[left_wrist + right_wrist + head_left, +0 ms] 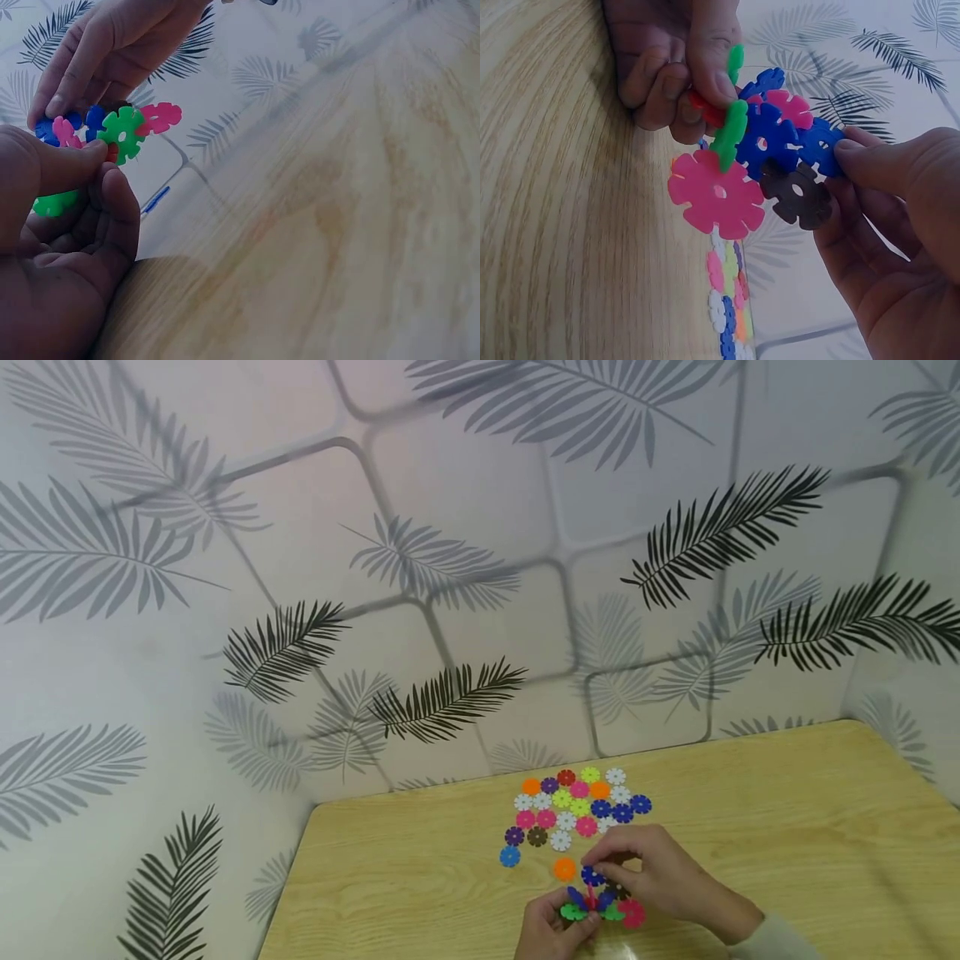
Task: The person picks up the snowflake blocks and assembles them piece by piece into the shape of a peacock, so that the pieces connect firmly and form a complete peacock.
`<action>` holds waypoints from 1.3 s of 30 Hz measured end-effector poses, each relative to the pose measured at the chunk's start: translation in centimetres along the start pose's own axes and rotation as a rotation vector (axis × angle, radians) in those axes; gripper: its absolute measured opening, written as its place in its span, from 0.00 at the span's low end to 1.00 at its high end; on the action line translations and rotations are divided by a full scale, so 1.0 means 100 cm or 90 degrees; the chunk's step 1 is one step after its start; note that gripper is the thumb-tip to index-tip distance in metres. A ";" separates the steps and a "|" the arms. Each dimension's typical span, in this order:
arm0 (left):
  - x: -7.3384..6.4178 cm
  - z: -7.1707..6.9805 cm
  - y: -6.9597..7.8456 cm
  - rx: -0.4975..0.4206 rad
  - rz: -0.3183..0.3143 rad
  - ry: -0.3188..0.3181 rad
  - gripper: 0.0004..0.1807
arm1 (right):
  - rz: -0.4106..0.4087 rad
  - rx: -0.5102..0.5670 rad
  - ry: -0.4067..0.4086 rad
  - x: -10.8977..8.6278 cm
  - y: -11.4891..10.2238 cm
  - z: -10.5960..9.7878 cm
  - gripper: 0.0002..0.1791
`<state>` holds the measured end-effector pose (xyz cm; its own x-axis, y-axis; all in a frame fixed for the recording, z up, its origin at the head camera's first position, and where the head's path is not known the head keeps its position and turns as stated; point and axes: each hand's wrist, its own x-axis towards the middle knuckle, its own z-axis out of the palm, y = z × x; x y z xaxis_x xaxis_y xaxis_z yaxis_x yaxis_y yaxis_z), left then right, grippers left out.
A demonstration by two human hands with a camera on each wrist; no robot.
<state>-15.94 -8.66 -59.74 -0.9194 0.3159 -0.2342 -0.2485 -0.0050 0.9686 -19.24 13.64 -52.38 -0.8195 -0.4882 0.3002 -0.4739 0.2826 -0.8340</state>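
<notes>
My left hand (551, 928) pinches a cluster of slotted plastic snowflake discs between thumb and fingers, with the thumb over a red disc (709, 111). Green discs (733, 135), a large pink disc (736, 214), a smaller pink one (791, 106) and a blue disc (769, 154) fan out from that grip. With thumb and fingertips, my right hand (663, 870) pinches another blue disc (821, 146) at the cluster's outer side. Its edge meets the neighbouring blue disc in the right wrist view. Just below it, a dark brown disc (784, 193) overlaps the blue ones.
Beyond the hands, several loose discs in white, pink, yellow, orange, purple and blue lie spread on the wooden table (405, 877). A single orange disc (565, 869) lies closest to the hands, and a light blue disc (510, 857) sits at left. A leaf-patterned wall (480, 635) stands behind.
</notes>
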 end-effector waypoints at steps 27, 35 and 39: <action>0.000 -0.005 -0.002 -0.075 -0.001 0.010 0.14 | 0.117 0.063 0.049 -0.007 0.008 0.005 0.07; 0.002 0.002 -0.001 -0.178 -0.008 0.093 0.03 | 0.176 0.097 0.102 -0.011 0.010 0.005 0.09; 0.001 0.004 0.001 -0.218 -0.015 0.103 0.09 | 0.162 0.096 0.109 -0.015 0.014 0.005 0.07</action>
<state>-15.99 -8.27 -59.65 -0.9419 0.1653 -0.2922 -0.3318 -0.3255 0.8854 -18.54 14.38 -54.18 -0.9537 -0.2680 0.1367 -0.2049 0.2458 -0.9474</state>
